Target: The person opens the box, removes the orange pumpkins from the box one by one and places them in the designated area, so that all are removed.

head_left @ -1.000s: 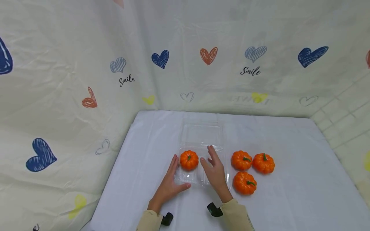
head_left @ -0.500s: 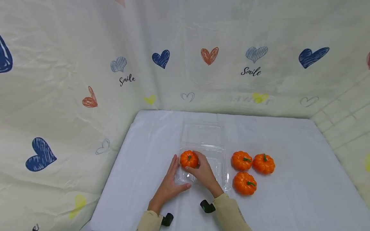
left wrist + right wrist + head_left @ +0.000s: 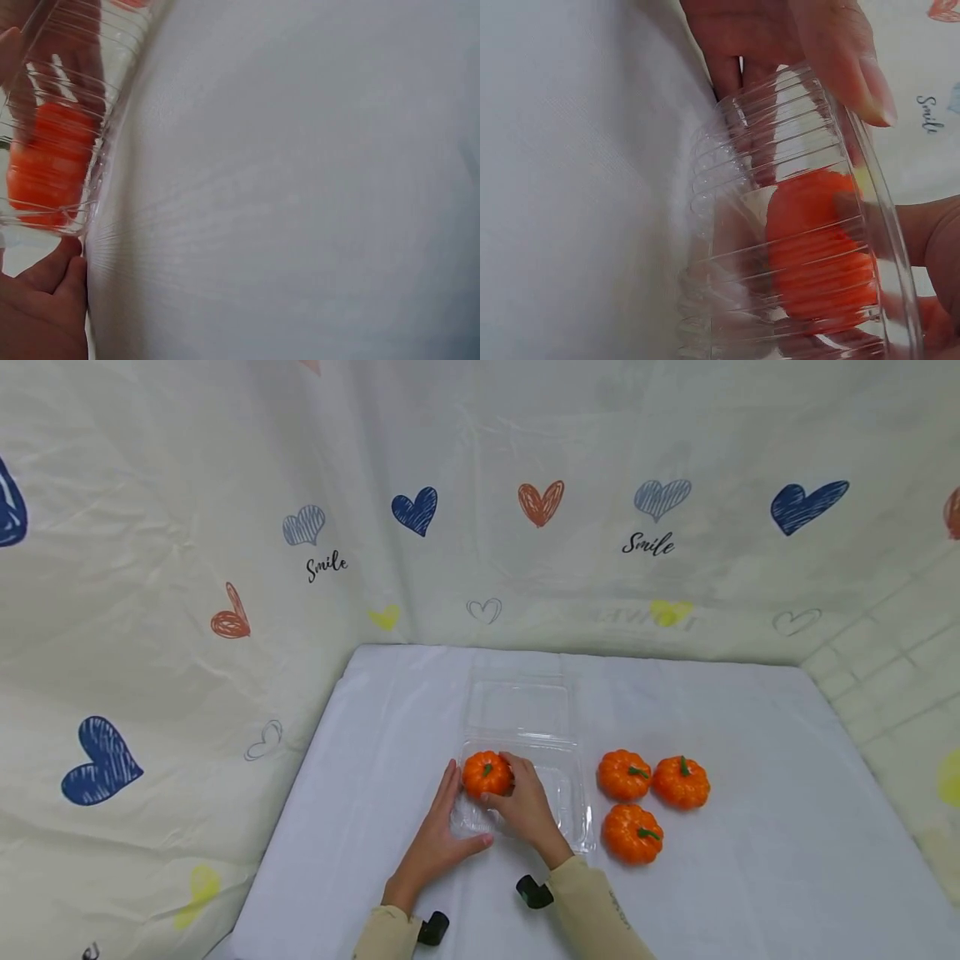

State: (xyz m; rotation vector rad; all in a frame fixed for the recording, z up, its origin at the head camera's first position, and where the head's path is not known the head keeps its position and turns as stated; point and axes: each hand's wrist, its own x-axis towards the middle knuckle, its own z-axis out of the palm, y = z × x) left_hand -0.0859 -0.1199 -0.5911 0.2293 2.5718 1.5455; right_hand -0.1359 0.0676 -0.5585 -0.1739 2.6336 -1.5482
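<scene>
A clear plastic clamshell container (image 3: 561, 785) lies with its lid (image 3: 521, 708) folded back, away from me. In its left part sits a small orange pumpkin (image 3: 483, 775) with a green stem. My right hand (image 3: 527, 810) grips that pumpkin from the right, thumb in front and fingers behind. My left hand (image 3: 437, 843) rests along the container's left side, fingers straight and thumb spread towards the front edge. Through the clear ribbed wall, the pumpkin (image 3: 817, 259) also shows in the right wrist view, with my left hand (image 3: 780, 30) beyond. In the left wrist view the pumpkin (image 3: 51, 165) appears blurred.
Right of the container lie three more orange pumpkins: a back-left one (image 3: 624, 775), a back-right one (image 3: 681, 782) and a front one (image 3: 633, 834). White cloth covers the table (image 3: 787, 843). A curtain with printed hearts (image 3: 480, 443) hangs behind and at the sides.
My right hand has moved left from above the container's middle and taken hold of the pumpkin inside. My left hand and the three other pumpkins have stayed in place.
</scene>
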